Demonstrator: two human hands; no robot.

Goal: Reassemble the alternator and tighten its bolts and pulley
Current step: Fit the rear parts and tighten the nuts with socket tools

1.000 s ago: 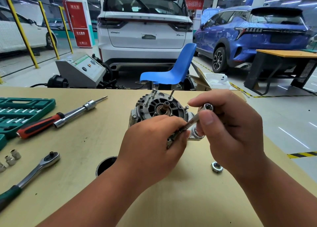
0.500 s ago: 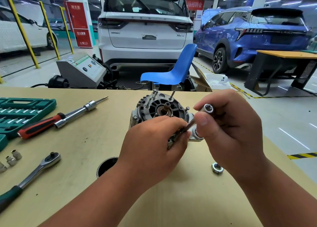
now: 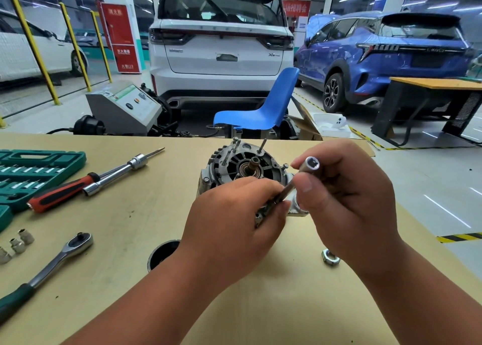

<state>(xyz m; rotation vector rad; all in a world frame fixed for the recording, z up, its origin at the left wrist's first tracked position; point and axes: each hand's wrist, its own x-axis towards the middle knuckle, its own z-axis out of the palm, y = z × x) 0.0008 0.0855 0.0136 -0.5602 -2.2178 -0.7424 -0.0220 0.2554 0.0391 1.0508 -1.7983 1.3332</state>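
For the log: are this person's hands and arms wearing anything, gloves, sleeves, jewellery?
Nothing visible. The left hand and right hand carry no gloves or rings; the left forearm and right forearm show no sleeves, watch or bands down to the frame edge.

Only one view: a wide-angle cam on the person's head, looking forward and down across the table point(image 3: 104, 279) from its near edge. It sits close, so both forearms run up from the bottom to the left hand point(image 3: 234, 222) and right hand point(image 3: 347, 201) at the alternator point(image 3: 229, 162), and the open tip of the socket driver point(image 3: 312, 164) they pinch faces the lens. Top half takes in the white SUV point(image 3: 221, 44) and blue car point(image 3: 391, 58) past the far edge.
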